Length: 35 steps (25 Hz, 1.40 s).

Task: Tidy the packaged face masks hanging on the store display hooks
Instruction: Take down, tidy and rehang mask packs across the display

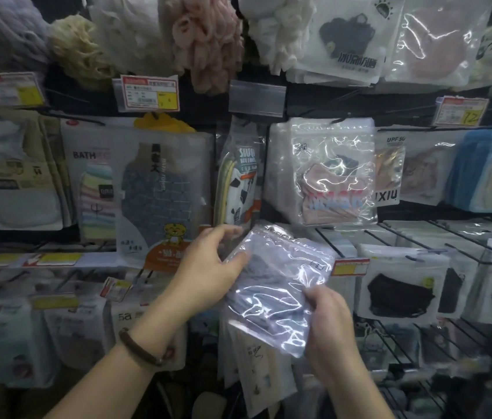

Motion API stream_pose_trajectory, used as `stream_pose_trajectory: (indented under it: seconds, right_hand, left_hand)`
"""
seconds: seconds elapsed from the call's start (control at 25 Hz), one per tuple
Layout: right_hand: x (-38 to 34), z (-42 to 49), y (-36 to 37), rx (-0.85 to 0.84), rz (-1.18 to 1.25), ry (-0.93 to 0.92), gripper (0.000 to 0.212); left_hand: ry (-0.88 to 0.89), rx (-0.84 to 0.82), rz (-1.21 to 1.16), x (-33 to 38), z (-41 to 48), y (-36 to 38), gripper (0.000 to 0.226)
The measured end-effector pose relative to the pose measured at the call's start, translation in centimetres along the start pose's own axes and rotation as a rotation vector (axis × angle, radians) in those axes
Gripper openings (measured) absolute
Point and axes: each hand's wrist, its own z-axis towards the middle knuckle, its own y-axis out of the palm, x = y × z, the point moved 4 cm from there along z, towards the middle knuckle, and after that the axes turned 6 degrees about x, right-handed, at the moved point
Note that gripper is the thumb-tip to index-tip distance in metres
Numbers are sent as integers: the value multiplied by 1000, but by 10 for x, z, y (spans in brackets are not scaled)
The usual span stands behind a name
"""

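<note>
With left hand (211, 261), pinched the upper left edge of a clear glossy plastic zip pouch (278, 285) with a folded grey fabric mask inside, thumb laid across the front film and fingers curled behind. With right hand (329, 325), pinched the lower right corner, thumb on the front.

Held the pouch tilted and off any hook, in front of the display. Had it below a hanging clear pouch with a pink mask (329, 176) and just left of the black wire display hooks (329, 243).

Judged the pouch very light, limp and crinkly. Took the film for slick, given the glare, and likely to slide under a flat grip. Saw nothing fragile inside, but reckoned on creasing, or tearing at the hang hole, under a hard pull. Thought it best taken by the stiffer zip strip along the top, with a second pinch low down against flopping. Could not make out the hang hole itself through the reflections.
</note>
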Motion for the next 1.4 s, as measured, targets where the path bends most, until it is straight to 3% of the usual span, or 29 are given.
stream_pose_trajectory:
  seconds: [0.08,0.16,0.24,0.36,0.48,0.6,0.72,0.84,1.0,1.16,1.4]
  right_hand:
    - [-7,-7,-13,20,-111,-59,16]
    - [-12,-11,-21,14,-216,-116,22]
    - [-13,-11,-25,-56,-264,-133,26]
    - [-21,-13,-29,-160,-286,-121,24]
    - [-22,-6,-42,-297,-70,-18,26]
    - [-17,-2,-59,-247,205,87,30]
    - [-16,-10,-59,-262,235,70,21]
    - [-30,-4,-70,-237,195,0,32]
    - [-60,13,-103,-274,75,-14,19]
    - [-84,24,-128,-330,-29,-51,24]
    - [-90,34,-142,-202,62,-123,22]
  left_hand:
    - [-243,-79,-204,-4,-10,3,45]
    - [-432,-184,-418,-7,-27,12,39]
    - [-518,-166,-573,-7,-48,20,28]
    - [-498,25,-666,-6,-65,31,22]
    - [-464,247,-764,6,-70,45,20]
    - [-426,497,-852,20,-73,65,18]
    - [-413,619,-978,42,-77,98,18]
    - [-415,519,-1013,54,-80,117,17]
    - [-350,362,-761,49,-72,96,21]
    - [-368,171,-669,58,-62,97,12]
    - [-298,205,-689,87,-58,117,11]
